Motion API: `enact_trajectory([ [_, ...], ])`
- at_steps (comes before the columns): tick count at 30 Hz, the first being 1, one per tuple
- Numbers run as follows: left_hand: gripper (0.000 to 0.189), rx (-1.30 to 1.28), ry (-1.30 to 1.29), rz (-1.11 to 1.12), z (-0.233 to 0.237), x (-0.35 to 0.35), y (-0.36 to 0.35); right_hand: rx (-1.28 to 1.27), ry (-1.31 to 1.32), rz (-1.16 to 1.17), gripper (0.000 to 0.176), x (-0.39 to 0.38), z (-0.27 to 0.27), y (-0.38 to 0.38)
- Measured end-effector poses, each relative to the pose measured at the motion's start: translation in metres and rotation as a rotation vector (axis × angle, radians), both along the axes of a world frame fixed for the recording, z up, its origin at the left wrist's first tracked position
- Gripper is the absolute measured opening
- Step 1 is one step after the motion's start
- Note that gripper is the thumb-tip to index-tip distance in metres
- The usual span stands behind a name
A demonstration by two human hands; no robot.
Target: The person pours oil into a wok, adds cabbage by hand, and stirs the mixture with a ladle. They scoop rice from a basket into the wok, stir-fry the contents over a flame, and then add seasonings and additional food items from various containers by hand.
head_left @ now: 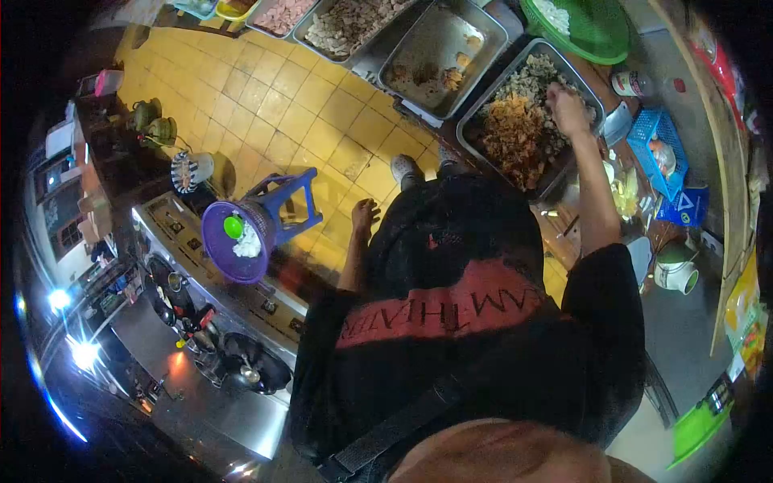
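My right hand point(568, 110) reaches into a deep metal tray point(469, 147) with its fingers bunched down at the food. What they pinch, if anything, is hidden. Greyish chopped food point(538, 71) fills the far and right parts of this tray, beside an orange-brown shredded heap point(515, 129). My left hand point(365, 213) hangs at my side over the floor, holding nothing, its fingers loosely bent and apart. Left of the full tray is another metal tray point(427, 64) with a few orange-brown scraps at its near end.
A green basket point(592, 40) with white food stands behind the trays. At right are a jar point(630, 84) and a blue basket point(656, 145). A blue stool point(302, 205) and purple basket point(213, 241) stand left, near a stove counter with pans point(254, 362) and a small flame.
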State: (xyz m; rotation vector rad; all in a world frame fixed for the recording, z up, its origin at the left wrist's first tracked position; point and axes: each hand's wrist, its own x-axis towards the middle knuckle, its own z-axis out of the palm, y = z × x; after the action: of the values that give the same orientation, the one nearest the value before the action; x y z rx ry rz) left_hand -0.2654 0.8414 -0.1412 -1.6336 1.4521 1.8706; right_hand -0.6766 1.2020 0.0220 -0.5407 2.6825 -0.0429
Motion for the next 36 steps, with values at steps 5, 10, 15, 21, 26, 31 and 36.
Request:
enact_trajectory([
  [5, 0.035, -0.012, -0.003, -0.021, -0.012, 0.01, 0.002, -0.875, -0.283, -0.169, 0.022, 0.011, 0.039, -0.037],
  [10, 0.036, -0.015, -0.012, -0.016, 0.0, 0.022, 0.001, -0.409, 0.015, -0.116, 0.026, -0.024, 0.007, -0.027],
  [15, 0.035, -0.036, 0.008, 0.064, 0.002, 0.031, -0.002, 0.186, 0.098, -0.037, 0.033, -0.013, -0.015, -0.017],
  [21, 0.033, -0.052, 0.026, 0.043, -0.002, 0.03, 0.006, 0.285, -0.123, 0.211, 0.033, -0.02, 0.004, -0.01],
  [26, 0.034, -0.008, -0.027, 0.058, -0.008, 0.019, 0.01, 0.433, -0.204, 0.264, 0.033, -0.024, 0.002, -0.006],
  [31, 0.034, -0.014, -0.042, 0.08, 0.01, 0.013, 0.013, 0.277, -0.07, 0.072, 0.034, -0.016, 0.023, 0.0],
  [36, 0.034, -0.031, -0.02, 0.05, 0.004, 0.025, 0.015, 0.097, -0.099, -0.048, 0.028, -0.028, 0.007, 0.022],
])
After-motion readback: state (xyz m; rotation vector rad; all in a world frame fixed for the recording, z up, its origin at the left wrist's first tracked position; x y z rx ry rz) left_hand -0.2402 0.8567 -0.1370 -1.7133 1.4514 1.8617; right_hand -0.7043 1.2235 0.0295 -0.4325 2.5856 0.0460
